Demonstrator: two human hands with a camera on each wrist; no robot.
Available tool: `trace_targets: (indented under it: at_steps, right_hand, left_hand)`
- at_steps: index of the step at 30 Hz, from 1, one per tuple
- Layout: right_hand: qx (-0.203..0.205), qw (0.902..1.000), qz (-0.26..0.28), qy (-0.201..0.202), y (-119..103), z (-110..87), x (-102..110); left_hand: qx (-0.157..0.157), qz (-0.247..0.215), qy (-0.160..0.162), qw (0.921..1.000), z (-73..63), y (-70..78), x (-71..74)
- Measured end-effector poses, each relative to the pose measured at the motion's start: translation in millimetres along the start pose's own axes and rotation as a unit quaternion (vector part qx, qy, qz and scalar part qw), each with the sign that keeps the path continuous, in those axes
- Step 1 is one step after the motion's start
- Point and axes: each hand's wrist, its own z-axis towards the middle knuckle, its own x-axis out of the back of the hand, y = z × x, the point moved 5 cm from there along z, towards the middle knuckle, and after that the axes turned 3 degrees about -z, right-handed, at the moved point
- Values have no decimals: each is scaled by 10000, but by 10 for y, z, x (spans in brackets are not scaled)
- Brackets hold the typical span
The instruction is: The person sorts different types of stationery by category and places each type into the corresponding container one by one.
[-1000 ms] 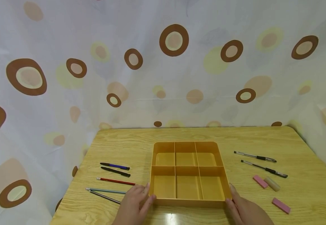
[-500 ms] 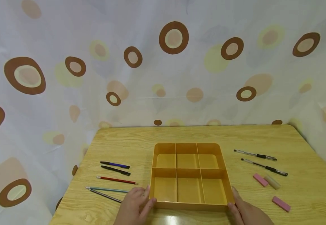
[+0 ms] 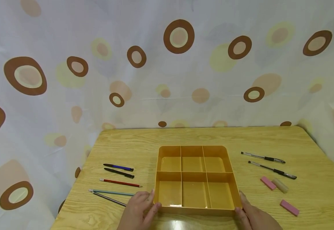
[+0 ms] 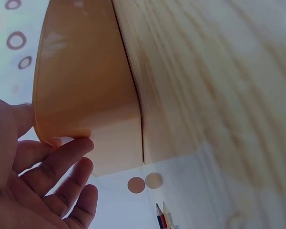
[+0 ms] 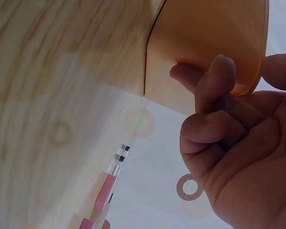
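Observation:
A yellow-orange plastic tray point(image 3: 195, 211), split by thin dividers into two rows of bare compartments, is on the wooden table in the head view. My left hand point(image 3: 139, 209) holds its near left corner, thumb over the rim and fingers along the outer wall. At the near right corner, my right hand point(image 3: 256, 215) grips the tray in the same way. In the left wrist view, the fingers point(image 4: 62, 164) curl under the tray's rounded corner, with the smaller fingers off it. The right wrist view has the index finger point(image 5: 221, 76) against the tray wall.
Left of the tray lie a blue-black pen point(image 3: 118, 167), a black pen point(image 3: 119, 172), a red pencil point(image 3: 121, 183) and two other pencils point(image 3: 112, 192). To its right are two gel pens point(image 3: 272, 169), pink erasers point(image 3: 289, 207) and a beige eraser point(image 3: 280, 185). A patterned curtain point(image 3: 144, 76) hangs behind the table.
The tray has slid slightly toward me and to the right, with both hands staying on its near corners. The head view has tilted down a little. Pens, pencils and erasers have kept their places.

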Motion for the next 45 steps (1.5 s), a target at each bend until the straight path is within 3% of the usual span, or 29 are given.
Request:
trace_targets:
  at_steps: [6, 10, 16, 20, 23, 27, 34, 39, 45]
  right_hand:
    - [-166, 9998, -19, 82, 19, 1, 2]
    - [-232, 9996, -78, 173, 48, -4, -11]
    - [-342, 9992, -49, 206, 78, -10, -14]
    - [-329, 9992, -15, 219, 73, -6, -17]
    - [-357, 9991, -22, 237, 67, -8, -26]
    - [-421, 9985, -62, 342, 58, -23, -29]
    - [-507, 9984, -36, 252, 75, -7, -32]
    - [-482, 9985, 1, 258, 47, -21, -25]
    - [-532, 9983, -4, 231, 11, -35, -15]
  left_hand:
    - [190, -65, -134, 9997, 21, -15, 7]
    - [424, -280, -403, 9979, 40, -43, 23]
    - [717, -525, -725, 9934, 112, -184, 139]
    - [960, -99, -703, 9928, 209, -422, 274]
    - [1253, 330, -873, 9877, 300, -669, 374]
    - [1418, 867, -1183, 9790, 370, -1020, 486]
    - [1934, 1193, -1542, 9616, 302, -1597, 654]
    - [2263, 1139, -1739, 9516, 264, -1852, 699]
    - [2203, 1120, -1766, 9528, 242, -2002, 707]
